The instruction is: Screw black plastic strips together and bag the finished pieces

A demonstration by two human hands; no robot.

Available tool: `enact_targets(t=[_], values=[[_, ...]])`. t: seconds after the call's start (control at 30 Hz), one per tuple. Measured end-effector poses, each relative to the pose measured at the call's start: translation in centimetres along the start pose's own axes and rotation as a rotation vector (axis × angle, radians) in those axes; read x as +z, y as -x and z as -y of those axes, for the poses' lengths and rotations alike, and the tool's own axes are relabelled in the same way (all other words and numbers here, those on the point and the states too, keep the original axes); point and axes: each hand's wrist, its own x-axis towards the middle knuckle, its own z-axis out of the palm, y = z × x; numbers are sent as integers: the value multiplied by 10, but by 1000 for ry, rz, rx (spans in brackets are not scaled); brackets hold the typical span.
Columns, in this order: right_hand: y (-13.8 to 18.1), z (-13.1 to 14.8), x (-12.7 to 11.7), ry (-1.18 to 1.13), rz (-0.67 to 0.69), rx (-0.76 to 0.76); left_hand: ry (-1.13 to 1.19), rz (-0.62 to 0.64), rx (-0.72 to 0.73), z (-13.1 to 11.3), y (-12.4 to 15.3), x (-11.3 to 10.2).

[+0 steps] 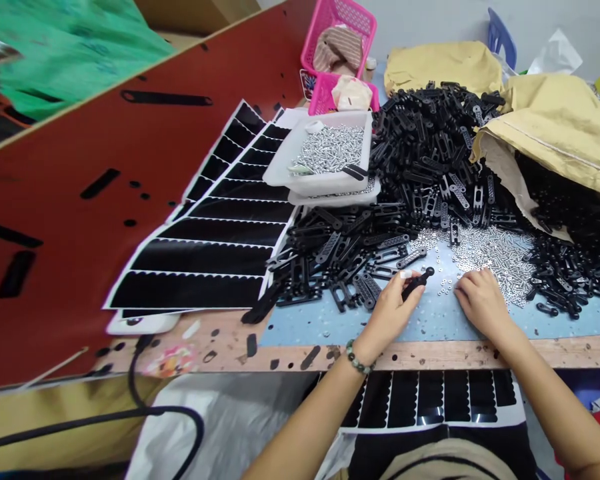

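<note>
My left hand (391,308), a beaded bracelet at its wrist, is closed on a black plastic bracket (417,285) whose rounded ball end points up and right. White wrapping shows on one of its fingers. To the right, my right hand (484,301) rests on the blue mat with its fingers curled down at the edge of the loose silver screws (517,263). Its fingertips are partly hidden, so what they pinch is not visible. Small silver nuts (445,287) lie scattered between the two hands. Slotted black plastic parts (350,257) are heaped left of my left hand.
A white tray of screws (333,150) stands behind, near pink baskets (343,40). More black parts (425,133) are piled by a paper sack (555,120). Sheets of black stickers (210,247) lie left, beside a red board (105,200). Small black pieces (575,280) lie right.
</note>
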Motion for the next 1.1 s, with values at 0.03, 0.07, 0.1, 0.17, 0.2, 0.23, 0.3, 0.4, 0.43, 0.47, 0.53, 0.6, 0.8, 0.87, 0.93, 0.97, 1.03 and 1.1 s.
enact_targets(t=[0.03,0.07,0.1,0.17,0.2,0.23,0.3,0.4,0.43,0.47,0.53,0.6,0.8,0.87,0.93,0.97,1.03,1.1], values=[[-1,0,1,-8,-14,6,-2,4,-5,1,1,0],[-2,0,2,-21,-23,-6,-10,11,-3,1,1,1],[-4,1,2,-35,-26,-33,-23,13,7,1,1,1],[-7,1,4,-46,-17,-79,-47,5,48,0,0,3],[-8,1,4,-39,-16,-73,-59,0,78,-1,-2,4],[-8,0,4,-32,-25,-43,-75,2,110,-2,-3,5],[-4,-5,2,-58,-65,31,-126,37,169,-3,-6,9],[4,-9,0,-227,-94,20,-218,129,232,-4,-9,11],[6,-9,0,-277,-89,-1,-231,144,242,-3,-10,11],[7,-7,2,-303,-80,-17,-231,141,243,-2,-10,9],[5,-1,6,-276,-59,-22,-196,81,223,0,-8,6],[-1,5,9,-195,-31,-19,-153,12,194,1,-5,3],[2,-3,2,-194,-99,74,-228,147,251,-1,-5,13],[11,-4,2,-297,-90,17,-315,235,291,-1,-10,15],[20,-2,3,-328,-56,-37,-382,297,331,1,-16,13],[23,0,5,-316,-50,-42,-400,321,349,2,-19,11],[24,2,6,-296,-40,-33,-415,355,374,5,-22,8],[14,-1,4,-299,-47,-5,-418,373,386,6,-21,7]])
